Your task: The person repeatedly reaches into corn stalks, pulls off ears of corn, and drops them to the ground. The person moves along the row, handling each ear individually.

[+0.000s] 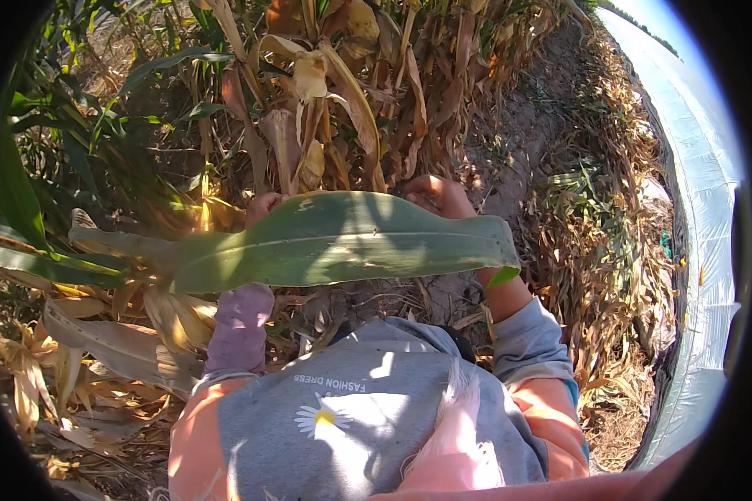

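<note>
A broad green corn leaf (351, 241) stretches across the view in front of both forearms and covers much of my hands. Just above its upper edge shows part of my left hand (263, 208), close to the dry corn stalks and husks (286, 147). My right hand (440, 195) reaches in at the right of the same stalks, its fingers curled beside their lower dry leaves. Whether either hand grips a stalk is hidden. A pale, dry corn husk (311, 75) hangs on the plant above my hands.
Green corn plants (19, 175) crowd the left side. Dry leaves and husks (94, 388) litter the ground at lower left. To the right, bare soil (514, 144) borders a strip of dried stalks (608, 250). Beyond it runs clear plastic sheeting (708, 250).
</note>
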Demonstrator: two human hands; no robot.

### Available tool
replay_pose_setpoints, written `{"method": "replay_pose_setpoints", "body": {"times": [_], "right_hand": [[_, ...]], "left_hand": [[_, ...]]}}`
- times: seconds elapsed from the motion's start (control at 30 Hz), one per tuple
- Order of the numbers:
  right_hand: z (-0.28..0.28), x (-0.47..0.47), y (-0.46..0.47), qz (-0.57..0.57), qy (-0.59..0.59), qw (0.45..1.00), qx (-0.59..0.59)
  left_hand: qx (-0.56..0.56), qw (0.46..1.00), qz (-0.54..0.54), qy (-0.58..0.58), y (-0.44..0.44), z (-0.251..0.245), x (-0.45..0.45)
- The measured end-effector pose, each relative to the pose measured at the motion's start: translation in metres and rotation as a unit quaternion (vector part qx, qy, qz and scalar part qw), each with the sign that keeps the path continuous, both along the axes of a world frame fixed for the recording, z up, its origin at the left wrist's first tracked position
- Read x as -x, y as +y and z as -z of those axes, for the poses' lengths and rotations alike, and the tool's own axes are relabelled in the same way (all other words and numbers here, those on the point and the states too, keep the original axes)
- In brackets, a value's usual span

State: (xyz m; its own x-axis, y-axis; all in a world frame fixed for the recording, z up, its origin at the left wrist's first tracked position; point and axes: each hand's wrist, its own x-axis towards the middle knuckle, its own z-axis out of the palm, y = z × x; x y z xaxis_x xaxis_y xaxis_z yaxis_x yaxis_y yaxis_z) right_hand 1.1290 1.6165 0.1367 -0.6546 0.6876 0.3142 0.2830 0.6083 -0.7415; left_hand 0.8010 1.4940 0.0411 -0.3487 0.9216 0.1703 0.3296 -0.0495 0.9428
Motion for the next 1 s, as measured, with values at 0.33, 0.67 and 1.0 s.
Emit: {"method": "replay_pose_setpoints", "body": {"times": [0.33,0.67,1.0], "right_hand": [[-0.006,0.159,-0.028,-0.162,0.101,0.916,0.352],[0.085,0.190,0.012,0.094,-0.059,0.993,-0.048],[0.051,0.142,0.019,0.052,-0.063,0.987,-0.136]], "left_hand": [[0.004,0.990,-0.096,-0.104,0.090,0.095,0.063],[0.062,0.995,0.004,-0.078,0.135,0.147,-0.027],[-0.049,0.986,-0.158,-0.003,0.176,0.130,-0.011]]}}
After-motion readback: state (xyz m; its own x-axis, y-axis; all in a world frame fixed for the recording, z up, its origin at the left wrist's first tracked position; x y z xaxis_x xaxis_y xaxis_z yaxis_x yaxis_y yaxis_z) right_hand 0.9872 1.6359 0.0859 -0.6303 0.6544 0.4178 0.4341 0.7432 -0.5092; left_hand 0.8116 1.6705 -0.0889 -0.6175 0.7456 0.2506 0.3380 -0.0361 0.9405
